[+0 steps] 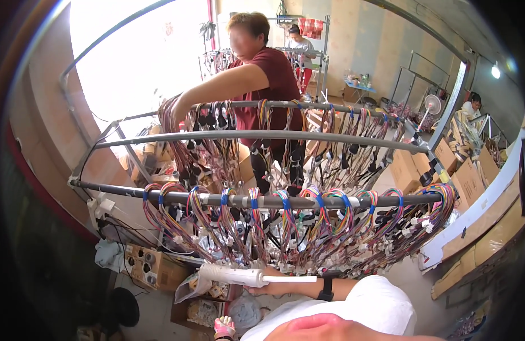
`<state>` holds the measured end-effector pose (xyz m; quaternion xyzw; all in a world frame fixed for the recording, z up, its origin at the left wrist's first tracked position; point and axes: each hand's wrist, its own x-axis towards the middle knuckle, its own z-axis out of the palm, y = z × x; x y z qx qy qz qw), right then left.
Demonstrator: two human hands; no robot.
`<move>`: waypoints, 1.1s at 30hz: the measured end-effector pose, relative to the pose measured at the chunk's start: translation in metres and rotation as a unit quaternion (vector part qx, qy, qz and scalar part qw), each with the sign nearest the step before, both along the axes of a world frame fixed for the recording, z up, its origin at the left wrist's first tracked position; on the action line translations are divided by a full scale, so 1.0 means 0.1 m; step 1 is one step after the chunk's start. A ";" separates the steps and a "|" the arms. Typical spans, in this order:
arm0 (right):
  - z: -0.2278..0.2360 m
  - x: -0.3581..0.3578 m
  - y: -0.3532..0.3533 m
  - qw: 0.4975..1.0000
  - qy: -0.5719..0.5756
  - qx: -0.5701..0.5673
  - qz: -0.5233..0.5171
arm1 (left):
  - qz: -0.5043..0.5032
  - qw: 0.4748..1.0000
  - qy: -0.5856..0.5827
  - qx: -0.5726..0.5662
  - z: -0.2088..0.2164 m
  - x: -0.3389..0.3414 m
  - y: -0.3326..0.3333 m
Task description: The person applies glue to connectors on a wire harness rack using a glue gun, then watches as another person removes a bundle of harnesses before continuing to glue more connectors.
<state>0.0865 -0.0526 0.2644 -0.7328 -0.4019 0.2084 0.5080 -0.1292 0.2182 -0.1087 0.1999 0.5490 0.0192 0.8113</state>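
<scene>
My left hand (224,325), in a pink and white glove, is low in the picture beside an open box. Its fingers are curled together; whatever they may hold is too small to see. My right forearm, with a black wrist band (327,286), reaches leftward below the rack. A white cylinder with a thin white rod (234,276) covers most of my right hand (255,290), and I cannot tell whether the hand grips it. Just above hang wire harnesses (285,213), many-coloured bundles tied with blue tape, draped over the near grey rail (356,202).
Across the rack, a person in a dark red shirt (276,62) reaches into harnesses at the far rail (285,104). Cardboard boxes (470,179) stand right, another carton (160,270) lower left. A white fan (431,105) and two more people are farther back.
</scene>
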 end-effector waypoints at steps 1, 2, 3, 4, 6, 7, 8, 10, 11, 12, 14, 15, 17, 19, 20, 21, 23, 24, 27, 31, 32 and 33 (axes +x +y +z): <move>-0.05 0.02 0.00 1.000 -0.007 -0.029 0.004 | -0.004 1.000 0.011 0.000 -0.01 0.01 0.00; -0.08 0.03 0.00 1.000 -0.002 -0.030 0.009 | -0.003 1.000 0.022 0.001 -0.02 -0.01 0.01; -0.11 0.04 0.01 1.000 0.009 -0.018 0.013 | -0.003 1.000 0.011 -0.010 -0.03 -0.04 0.04; -0.16 0.05 0.01 1.000 0.021 -0.009 0.009 | -0.010 1.000 -0.015 -0.007 0.04 -0.03 0.01; -0.21 0.05 -0.02 0.998 0.048 0.030 -0.016 | -0.029 0.998 0.039 0.038 0.23 0.10 -0.10; -0.22 0.07 -0.03 0.999 0.040 0.019 -0.013 | -0.027 0.999 0.032 0.026 0.28 0.11 -0.10; -0.23 0.09 -0.02 0.999 0.031 0.008 -0.004 | -0.019 0.999 0.022 0.016 0.28 0.13 -0.09; -0.29 0.09 0.00 0.999 0.045 0.008 -0.004 | -0.027 1.000 -0.007 0.011 0.28 0.09 -0.10; -0.28 0.09 0.01 0.999 0.051 0.012 -0.005 | -0.024 1.000 -0.014 0.008 0.28 0.08 -0.10; -0.26 0.08 0.02 0.998 0.056 0.016 -0.007 | -0.022 0.999 -0.022 0.005 0.29 0.06 -0.11; -0.23 0.09 0.03 0.999 0.048 0.013 -0.001 | -0.024 0.999 -0.033 -0.013 0.30 0.02 -0.09; -0.22 0.09 0.04 0.999 0.036 0.010 0.000 | -0.021 1.000 -0.015 -0.001 0.29 0.02 -0.10; -0.16 0.09 0.02 0.999 0.042 0.004 0.006 | -0.020 1.000 0.019 0.013 0.33 0.06 -0.15; -0.17 0.08 0.02 0.999 0.046 0.001 0.013 | -0.024 0.999 0.025 0.013 0.35 0.05 -0.15; -0.21 0.07 0.02 0.998 0.055 -0.008 0.009 | -0.026 0.999 0.029 0.013 0.34 0.05 -0.13; -0.24 0.07 0.02 0.998 0.065 -0.017 0.005 | -0.026 0.999 0.030 0.014 0.34 0.05 -0.12; -0.27 0.07 0.01 0.998 0.057 -0.017 0.006 | -0.017 0.999 0.033 0.009 0.31 0.03 -0.12; -0.29 0.06 0.01 0.999 0.049 -0.018 0.007 | -0.018 0.999 0.033 0.009 0.29 0.02 -0.12; -0.33 0.05 0.00 0.998 0.069 0.011 0.006 | -0.007 1.000 0.019 0.002 0.28 0.04 -0.14; -0.28 0.04 -0.02 0.998 0.061 0.015 0.002 | -0.013 1.000 0.025 0.005 0.27 0.05 -0.16; -0.23 0.03 -0.03 0.998 0.056 0.002 0.001 | -0.016 1.000 0.015 0.003 0.25 0.05 -0.16; -0.19 0.03 -0.03 0.999 0.052 -0.011 0.000 | -0.018 1.000 0.015 0.003 0.23 0.04 -0.16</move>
